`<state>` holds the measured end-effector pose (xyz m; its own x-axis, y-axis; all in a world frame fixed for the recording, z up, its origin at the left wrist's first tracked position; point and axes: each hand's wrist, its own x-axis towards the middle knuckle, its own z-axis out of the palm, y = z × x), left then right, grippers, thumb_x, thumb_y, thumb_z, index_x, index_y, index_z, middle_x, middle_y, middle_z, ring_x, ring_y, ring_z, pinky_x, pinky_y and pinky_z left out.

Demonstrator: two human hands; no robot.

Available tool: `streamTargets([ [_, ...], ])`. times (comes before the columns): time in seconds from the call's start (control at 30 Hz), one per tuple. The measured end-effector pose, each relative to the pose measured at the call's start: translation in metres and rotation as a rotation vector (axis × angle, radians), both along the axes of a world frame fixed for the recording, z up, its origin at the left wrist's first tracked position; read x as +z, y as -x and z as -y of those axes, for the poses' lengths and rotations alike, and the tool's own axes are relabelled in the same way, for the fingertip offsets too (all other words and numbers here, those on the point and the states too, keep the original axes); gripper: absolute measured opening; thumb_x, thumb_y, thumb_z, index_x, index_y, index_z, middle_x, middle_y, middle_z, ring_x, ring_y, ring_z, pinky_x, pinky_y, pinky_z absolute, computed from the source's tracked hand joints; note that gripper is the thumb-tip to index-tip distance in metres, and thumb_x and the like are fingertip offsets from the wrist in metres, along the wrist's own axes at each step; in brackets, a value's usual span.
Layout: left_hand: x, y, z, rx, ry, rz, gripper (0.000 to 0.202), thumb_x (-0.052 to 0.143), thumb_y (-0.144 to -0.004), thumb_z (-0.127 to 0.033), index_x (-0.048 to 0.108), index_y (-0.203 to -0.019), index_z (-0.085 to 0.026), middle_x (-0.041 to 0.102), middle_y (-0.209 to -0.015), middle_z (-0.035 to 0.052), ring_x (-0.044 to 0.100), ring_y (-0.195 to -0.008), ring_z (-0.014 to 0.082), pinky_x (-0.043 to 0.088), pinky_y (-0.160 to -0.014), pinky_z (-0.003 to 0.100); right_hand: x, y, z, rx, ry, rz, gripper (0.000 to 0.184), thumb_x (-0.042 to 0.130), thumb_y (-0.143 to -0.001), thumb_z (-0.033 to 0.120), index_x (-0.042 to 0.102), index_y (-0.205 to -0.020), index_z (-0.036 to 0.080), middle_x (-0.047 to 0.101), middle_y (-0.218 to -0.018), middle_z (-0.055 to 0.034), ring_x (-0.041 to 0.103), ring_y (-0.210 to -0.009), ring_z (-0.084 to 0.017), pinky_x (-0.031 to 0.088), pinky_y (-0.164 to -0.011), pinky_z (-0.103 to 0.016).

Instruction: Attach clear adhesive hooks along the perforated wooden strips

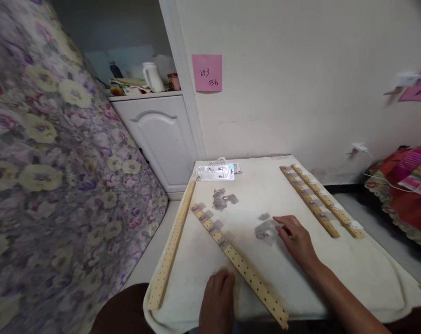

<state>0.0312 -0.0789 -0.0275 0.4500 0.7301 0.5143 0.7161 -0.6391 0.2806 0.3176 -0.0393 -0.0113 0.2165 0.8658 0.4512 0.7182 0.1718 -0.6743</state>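
My left hand [217,297] rests near the table's front edge, fingers curled down against a perforated wooden strip [245,269] that lies diagonally across the white cloth. Several small clear clips sit on that strip's far end [210,225]. My right hand [296,239] reaches onto the middle of the cloth, its fingertips touching a small pile of clear plastic clips [266,229]. Whether it grips one is hidden. A second small heap of clips [222,199] lies further back.
A bare wooden strip [174,243] lies along the left edge of the cloth-covered table [353,269]. Two clip-fitted strips [318,202] lie at the right. A clear blister pack [215,172] sits at the back. Flowered mattress at the left, white cabinet [162,139] behind, colourful bedding at the right.
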Motion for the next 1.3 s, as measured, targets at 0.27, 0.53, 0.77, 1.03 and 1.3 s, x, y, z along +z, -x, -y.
streamTargets([
  [0.27, -0.005, 0.001, -0.002, 0.002, -0.021, -0.009, 0.035, 0.041, -0.078, -0.004, 0.061, -0.103, -0.018, 0.063, -0.1, 0.007, 0.058, -0.09, 0.0174, 0.053, -0.077, 0.029, -0.011, -0.009, 0.001, -0.036, 0.186, -0.047, 0.023, 0.046, -0.085, 0.032, 0.066, -0.089, 0.021, 0.066, -0.084, -0.0043, 0.061, -0.077, -0.02, 0.048, -0.07, -0.032],
  [0.53, -0.005, 0.005, -0.004, -0.031, 0.015, -0.021, 0.038, 0.039, -0.077, -0.006, 0.062, -0.104, -0.02, 0.065, -0.099, 0.0065, 0.059, -0.089, 0.0176, 0.054, -0.077, 0.031, -0.014, -0.007, -0.02, 0.019, 0.205, 0.044, 0.027, 0.047, -0.08, 0.026, 0.068, -0.098, 0.024, 0.064, -0.091, -0.0037, 0.061, -0.081, -0.019, 0.047, -0.074, -0.032],
  [0.77, -0.003, 0.003, -0.004, -0.025, -0.023, -0.007, 0.036, 0.038, -0.079, -0.004, 0.061, -0.102, -0.018, 0.063, -0.097, 0.0084, 0.059, -0.086, 0.0178, 0.054, -0.073, 0.03, -0.007, -0.008, -0.036, 0.02, 0.237, -0.185, 0.019, 0.047, -0.082, 0.033, 0.06, -0.075, 0.02, 0.062, -0.067, -0.0003, 0.058, -0.062, -0.017, 0.044, -0.06, -0.028],
  [1.03, -0.001, 0.003, -0.001, -0.023, 0.052, -0.016, 0.035, 0.04, -0.078, -0.006, 0.06, -0.103, -0.02, 0.062, -0.101, 0.0055, 0.057, -0.091, 0.017, 0.053, -0.078, 0.029, 0.005, 0.007, -0.025, -0.064, 0.03, -0.138, 0.02, 0.046, -0.086, 0.032, 0.061, -0.083, 0.02, 0.065, -0.079, -0.0033, 0.06, -0.073, -0.018, 0.046, -0.067, -0.028],
  [1.3, -0.005, 0.003, 0.001, -0.021, 0.05, -0.008, 0.033, 0.042, -0.08, -0.005, 0.057, -0.105, -0.02, 0.06, -0.103, 0.0061, 0.055, -0.093, 0.0182, 0.052, -0.079, 0.031, 0.017, 0.009, -0.028, -0.107, 0.047, -0.39, 0.022, 0.053, -0.082, 0.041, 0.057, -0.078, 0.02, 0.06, -0.067, -0.0009, 0.057, -0.063, -0.017, 0.045, -0.061, -0.028],
])
